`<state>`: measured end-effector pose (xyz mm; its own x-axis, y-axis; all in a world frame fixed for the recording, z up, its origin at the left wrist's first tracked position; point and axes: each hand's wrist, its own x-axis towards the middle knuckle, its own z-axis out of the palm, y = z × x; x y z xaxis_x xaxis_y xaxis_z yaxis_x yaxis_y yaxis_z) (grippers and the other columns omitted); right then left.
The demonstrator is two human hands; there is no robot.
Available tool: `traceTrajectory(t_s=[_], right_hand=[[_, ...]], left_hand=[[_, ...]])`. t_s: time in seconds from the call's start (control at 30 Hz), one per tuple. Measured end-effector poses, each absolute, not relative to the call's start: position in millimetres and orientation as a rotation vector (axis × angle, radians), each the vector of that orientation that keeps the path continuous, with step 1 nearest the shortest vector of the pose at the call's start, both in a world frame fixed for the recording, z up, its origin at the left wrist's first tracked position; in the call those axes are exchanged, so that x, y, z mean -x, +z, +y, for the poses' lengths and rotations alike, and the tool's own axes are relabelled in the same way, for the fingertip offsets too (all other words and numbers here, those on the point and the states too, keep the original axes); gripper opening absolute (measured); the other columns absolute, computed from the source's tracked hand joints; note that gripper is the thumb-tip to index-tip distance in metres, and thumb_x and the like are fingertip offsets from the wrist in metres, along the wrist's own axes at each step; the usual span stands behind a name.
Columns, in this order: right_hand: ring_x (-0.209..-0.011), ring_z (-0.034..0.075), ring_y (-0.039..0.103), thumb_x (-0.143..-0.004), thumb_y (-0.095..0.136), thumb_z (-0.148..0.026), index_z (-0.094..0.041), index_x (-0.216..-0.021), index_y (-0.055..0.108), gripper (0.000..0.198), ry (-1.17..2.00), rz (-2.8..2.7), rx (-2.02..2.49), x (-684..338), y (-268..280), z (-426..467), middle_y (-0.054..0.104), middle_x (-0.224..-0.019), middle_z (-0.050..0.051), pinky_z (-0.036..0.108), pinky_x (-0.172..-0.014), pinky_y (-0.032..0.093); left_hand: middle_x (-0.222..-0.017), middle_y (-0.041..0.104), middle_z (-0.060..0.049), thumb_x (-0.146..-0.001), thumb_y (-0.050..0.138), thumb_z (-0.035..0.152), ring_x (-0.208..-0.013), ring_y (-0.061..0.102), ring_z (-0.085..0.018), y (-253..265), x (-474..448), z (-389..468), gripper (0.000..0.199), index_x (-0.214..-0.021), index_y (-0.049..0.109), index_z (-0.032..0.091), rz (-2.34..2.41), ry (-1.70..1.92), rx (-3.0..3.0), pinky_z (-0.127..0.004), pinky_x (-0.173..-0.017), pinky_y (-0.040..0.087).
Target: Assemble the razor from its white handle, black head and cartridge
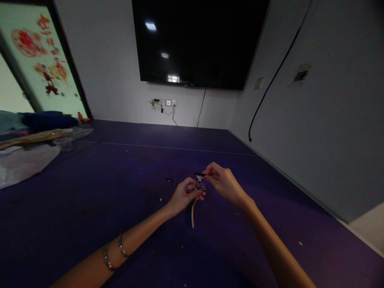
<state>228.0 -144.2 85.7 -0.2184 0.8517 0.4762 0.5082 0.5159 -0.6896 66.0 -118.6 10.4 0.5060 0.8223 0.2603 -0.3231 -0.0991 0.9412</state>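
Note:
My left hand (185, 195) is closed around the middle of a slim, razor-like T-shaped tool. Below the fingers, the tool's curved beige handle (192, 218) sticks out toward me. Its pale, forked head (199, 178) points away. Across the top of that head lies a small black bar (199, 174), and my right hand (222, 182) pinches its right end. Whether the bar is fixed to the head, I cannot tell. Beside the left fingertips shows a small, shiny, partly clear piece (203, 187), too small to name. Another short black bar (169, 180) lies on the purple surface left of my hands.
The wide purple surface (120, 172) has several tiny pale scraps on it. Plastic sheets (30, 162) and dark blue cloth (49, 120) lie at the far left. Ahead, a large television (201, 44) hangs above wall sockets (168, 103). A black cable (271, 82) hangs along the right wall.

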Motion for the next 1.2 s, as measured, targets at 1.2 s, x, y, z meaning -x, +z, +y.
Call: traceTrajectory(t_s=[1.2], right_hand=[[-0.070,0.014,0.062,-0.080,0.051,-0.022,-0.018,-0.085,0.065,0.016,0.361,-1.979,1.277,-228,85,-142,0.068,-0.078,0.003,0.025,-0.063,0.046]], left_hand=[[-0.096,0.068,-0.008,-0.074,0.063,0.032,-0.095,0.060,-0.022,28,-56,-107,0.023,-0.090,0.067,0.015,0.765,1.319,-1.362,-0.034,-0.085,0.044]])
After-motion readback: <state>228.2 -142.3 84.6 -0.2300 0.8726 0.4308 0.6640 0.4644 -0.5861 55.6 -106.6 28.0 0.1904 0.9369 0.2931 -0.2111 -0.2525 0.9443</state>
